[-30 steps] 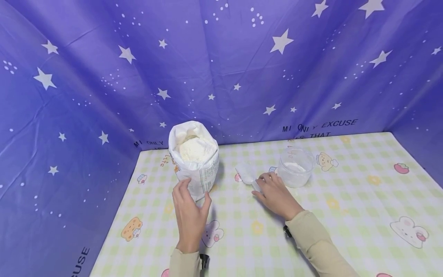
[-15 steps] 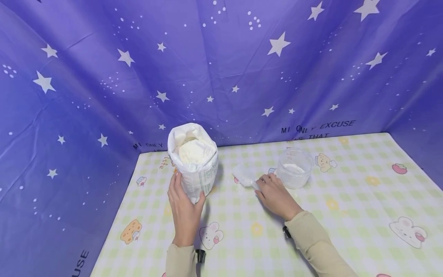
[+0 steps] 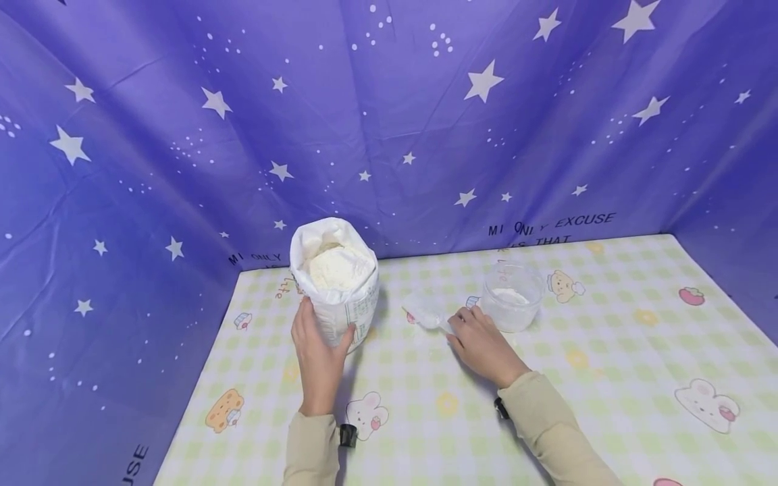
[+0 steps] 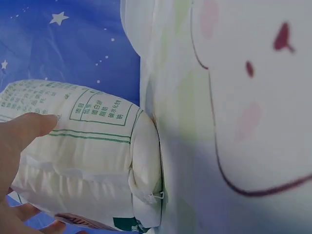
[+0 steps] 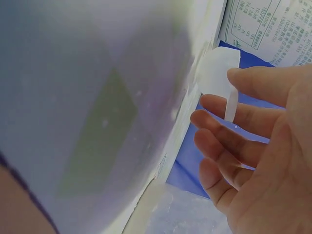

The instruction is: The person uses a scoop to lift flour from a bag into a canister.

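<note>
Steadying the tall white printed bag of pale powder without squeezing should, I judge, keep its soft, open mouth from buckling. The left hand grips its near side, thumb on the label and the other fingers round the opposite side. The right hand pinches the handle of the translucent white plastic scoop between thumb and forefinger; a firmer hold would probably stop it twisting. The scoop is between the upright bag and the clear round plastic tub, over the green-and-white checked counter; I cannot tell whether it touches down. Compared with a second ago, the left hand sits higher and closer round the bag, while the right hand has barely moved.
</note>
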Demonstrator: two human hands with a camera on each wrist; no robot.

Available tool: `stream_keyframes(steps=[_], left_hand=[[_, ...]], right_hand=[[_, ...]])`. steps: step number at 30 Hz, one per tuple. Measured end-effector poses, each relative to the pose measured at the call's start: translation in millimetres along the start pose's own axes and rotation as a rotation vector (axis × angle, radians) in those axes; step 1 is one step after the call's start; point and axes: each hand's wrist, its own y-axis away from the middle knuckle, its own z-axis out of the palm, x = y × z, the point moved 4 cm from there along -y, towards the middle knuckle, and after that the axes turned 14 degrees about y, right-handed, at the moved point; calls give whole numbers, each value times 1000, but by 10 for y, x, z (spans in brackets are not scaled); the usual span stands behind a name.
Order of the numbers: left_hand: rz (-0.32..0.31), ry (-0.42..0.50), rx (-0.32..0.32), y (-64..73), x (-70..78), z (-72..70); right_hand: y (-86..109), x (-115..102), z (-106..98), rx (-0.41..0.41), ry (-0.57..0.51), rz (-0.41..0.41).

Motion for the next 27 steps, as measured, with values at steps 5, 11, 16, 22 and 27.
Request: stream_keyframes(steps=[5,11,16,22,27], left_hand=[[-67,121,21,-56,-78,-4],[-91,167,25,-68,-118,3],[-122,175,20,-80,-136,10],[-150,174,17,-84,-156,7],[-161,170,18,-81,-160,-4]], right_hand=[[-28,-15,-9,18,2,0],[-86,-39,-29,49,-21,21],[-134,-46,-41,64,-59,46],[-155,-41,-9,17,-138,106],[-146,-54,-38,-25,-219,128]])
